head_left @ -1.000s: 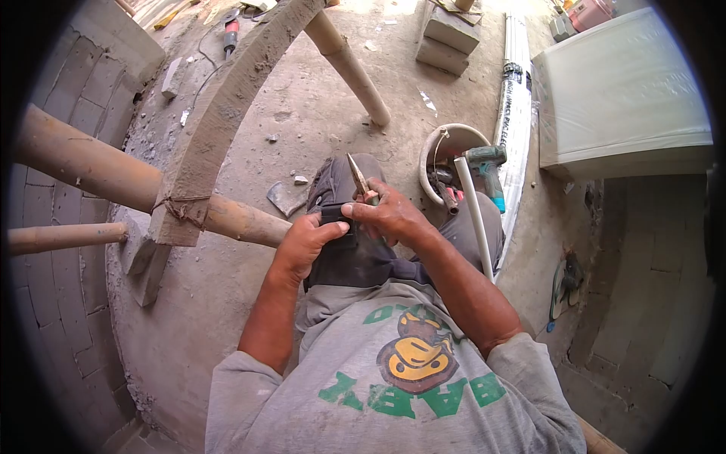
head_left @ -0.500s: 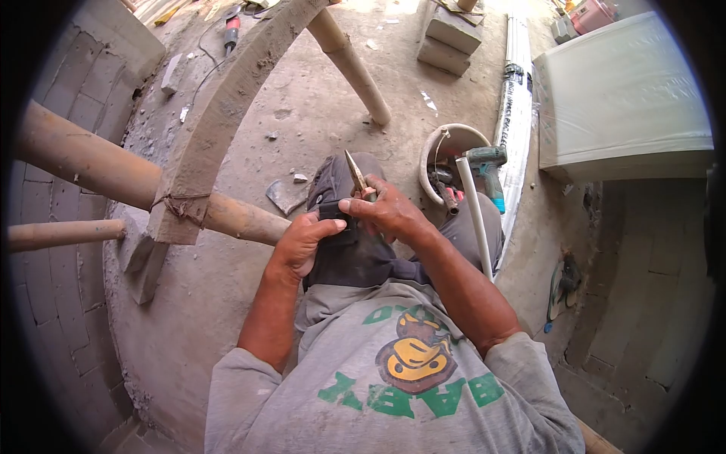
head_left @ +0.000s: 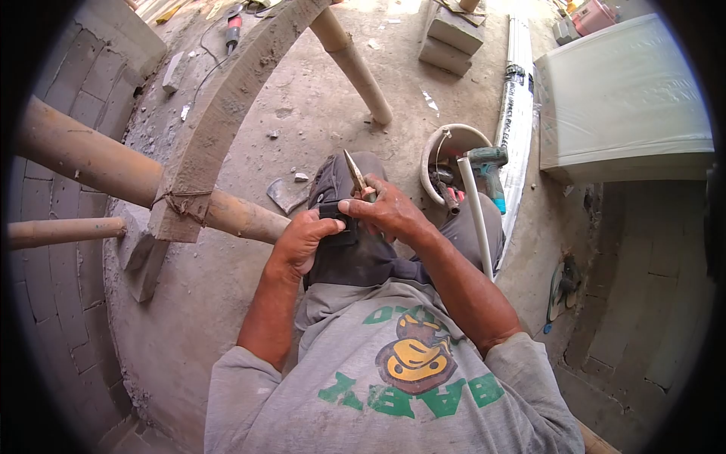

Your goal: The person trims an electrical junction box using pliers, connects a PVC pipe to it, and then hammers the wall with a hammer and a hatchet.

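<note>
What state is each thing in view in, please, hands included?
Left hand: closed on dark block.
Right hand: gripping pointed tool, thumb on block.
Dark block: held in both hands.
Pointed tool: held, tip exposed.
Bucket: uncovered, items inside.
Drill: not held.
White pipe: not held.
Pipe bundle: wrapped, on floor.
Large box: covered in plastic.

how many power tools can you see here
2: a cordless drill at the right side of the bucket, and a red and black corded tool on the floor at the upper left. More could be hidden in the bucket.
</note>
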Tool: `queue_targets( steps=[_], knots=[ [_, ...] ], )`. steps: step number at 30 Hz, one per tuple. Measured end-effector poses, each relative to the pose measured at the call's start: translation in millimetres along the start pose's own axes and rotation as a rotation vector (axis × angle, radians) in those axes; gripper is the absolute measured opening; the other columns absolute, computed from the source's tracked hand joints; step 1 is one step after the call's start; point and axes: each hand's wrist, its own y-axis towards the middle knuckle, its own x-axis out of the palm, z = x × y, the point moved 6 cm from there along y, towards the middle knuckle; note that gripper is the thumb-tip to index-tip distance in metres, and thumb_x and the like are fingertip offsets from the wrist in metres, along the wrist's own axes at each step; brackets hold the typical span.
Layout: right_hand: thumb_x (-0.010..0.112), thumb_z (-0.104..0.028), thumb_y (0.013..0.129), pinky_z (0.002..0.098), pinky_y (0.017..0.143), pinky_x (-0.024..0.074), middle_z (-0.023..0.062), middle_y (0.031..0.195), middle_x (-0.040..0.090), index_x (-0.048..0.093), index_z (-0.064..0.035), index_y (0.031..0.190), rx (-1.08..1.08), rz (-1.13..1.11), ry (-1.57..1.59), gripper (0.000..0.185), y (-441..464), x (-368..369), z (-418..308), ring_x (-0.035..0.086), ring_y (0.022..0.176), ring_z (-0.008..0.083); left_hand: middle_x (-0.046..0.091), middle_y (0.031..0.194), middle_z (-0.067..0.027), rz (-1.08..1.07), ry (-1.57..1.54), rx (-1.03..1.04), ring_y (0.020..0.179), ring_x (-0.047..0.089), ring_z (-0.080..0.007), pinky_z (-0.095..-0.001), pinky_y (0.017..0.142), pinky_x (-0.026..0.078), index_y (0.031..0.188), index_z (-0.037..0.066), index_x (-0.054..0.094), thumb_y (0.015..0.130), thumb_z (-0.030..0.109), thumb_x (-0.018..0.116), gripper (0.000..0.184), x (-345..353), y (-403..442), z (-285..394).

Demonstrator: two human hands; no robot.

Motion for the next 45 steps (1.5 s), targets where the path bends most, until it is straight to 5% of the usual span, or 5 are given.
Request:
queue_targets(
  steps=[13, 22, 34, 37, 45],
  knots=[
    [0.079, -0.043, 0.077, 0.0269, 0.036, 0.0343, -0.0002, 0.062, 0.051, 0.051, -0.0105, 0.089, 0.029, -0.003, 0.003, 0.045, -1.6, 0.6, -1.9, 0.048, 0.048, 0.0098, 0.068, 0.092, -0.0027, 0.055, 0.062, 0.037, 0.079, 0.063, -0.0089, -0.0240, 0.074, 0.049, 0.104, 0.000, 0.067, 0.085, 0.012, 0.063, 0.023, 0.5, 0.3, -0.1],
    [0.078, -0.042, 0.079, 0.0264, 0.037, 0.0342, -0.0003, 0.063, 0.051, 0.050, -0.0107, 0.088, 0.019, -0.002, -0.010, 0.043, -1.3, 0.4, -1.5, 0.048, 0.048, 0.0096, 0.069, 0.105, -0.0054, -0.015, -0.008, -0.018, 0.095, 0.065, -0.0124, -0.0275, 0.090, 0.048, 0.115, -0.002, 0.063, 0.084, 0.007, 0.063, 0.032, -5.7, 4.3, -4.7],
    [0.079, -0.042, 0.078, 0.0260, 0.037, 0.0338, -0.0007, 0.062, 0.051, 0.051, -0.0101, 0.090, 0.047, -0.005, -0.023, 0.044, -1.5, -2.0, -0.8, 0.048, 0.048, 0.0093, 0.068, 0.095, -0.0032, 0.056, 0.137, 0.040, 0.083, 0.064, -0.0102, -0.0239, 0.076, 0.049, 0.107, -0.001, 0.066, 0.086, 0.014, 0.064, 0.025, -4.7, 3.6, -0.6],
    [0.079, -0.041, 0.077, 0.0263, 0.037, 0.0335, -0.0006, 0.062, 0.050, 0.051, -0.0099, 0.090, 0.009, -0.007, -0.007, 0.044, -0.5, -0.7, -0.9, 0.048, 0.048, 0.0093, 0.068, 0.101, -0.0034, 0.010, 0.060, -0.011, 0.093, 0.064, -0.0117, -0.0272, 0.088, 0.048, 0.114, -0.001, 0.064, 0.084, 0.006, 0.063, 0.030, -4.6, 3.6, -2.9],
    [0.080, -0.040, 0.078, 0.0262, 0.036, 0.0329, 0.0001, 0.062, 0.051, 0.051, -0.0092, 0.090, 0.018, -0.006, 0.021, 0.044, 0.0, -1.0, -0.1, 0.048, 0.047, 0.0093, 0.068, 0.101, -0.0041, -0.002, 0.005, -0.013, 0.089, 0.064, -0.0113, -0.0254, 0.084, 0.050, 0.115, -0.001, 0.063, 0.085, 0.008, 0.064, 0.031, 12.0, -3.4, 6.9]
  ],
)
